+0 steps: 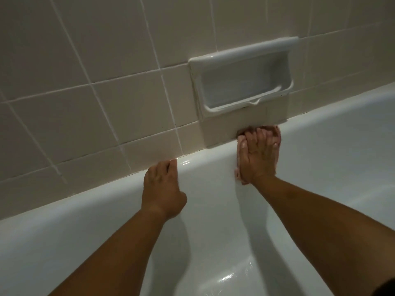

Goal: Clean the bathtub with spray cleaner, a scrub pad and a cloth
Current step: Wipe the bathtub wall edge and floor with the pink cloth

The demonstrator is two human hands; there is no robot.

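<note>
Most of the cloth [241, 139] is hidden under the right hand [259, 159]. Only a pink edge shows at the hand's left side and a darker bunched bit beyond the fingertips. Can't tell its full size or how it's folded.

The left hand's [162, 189] fingers are largely hidden behind its own back. Both forearms are cut off at the near edge. There's a dark shape in the near right corner [384, 287], cropped, can't identify it.

Hands:
- Right hand: palm down, fingers spread and laid over the cloth, pressing it onto the far rim of the bathtub [213, 210], right at the wall joint. It's a press, not a pinch.
- Left hand: holds nothing, fingers loosely bent, tips resting on the same rim further left, well apart from the cloth.

Surfaces:
- The tub is white glossy enamel with a rounded rim. The inner wall curves down toward the near side, with wet-looking highlights on the rim and lower down.
- The tiled wall [85, 60] has beige square glazed tiles and pale, uneven grout lines. A thin dark seam runs where tile meets tub.

A soap dish [241, 77] is set in the wall just above the right hand. It's white ceramic, a rectangular recess with a raised lip. The tile block below it sits just beyond the cloth.
</note>
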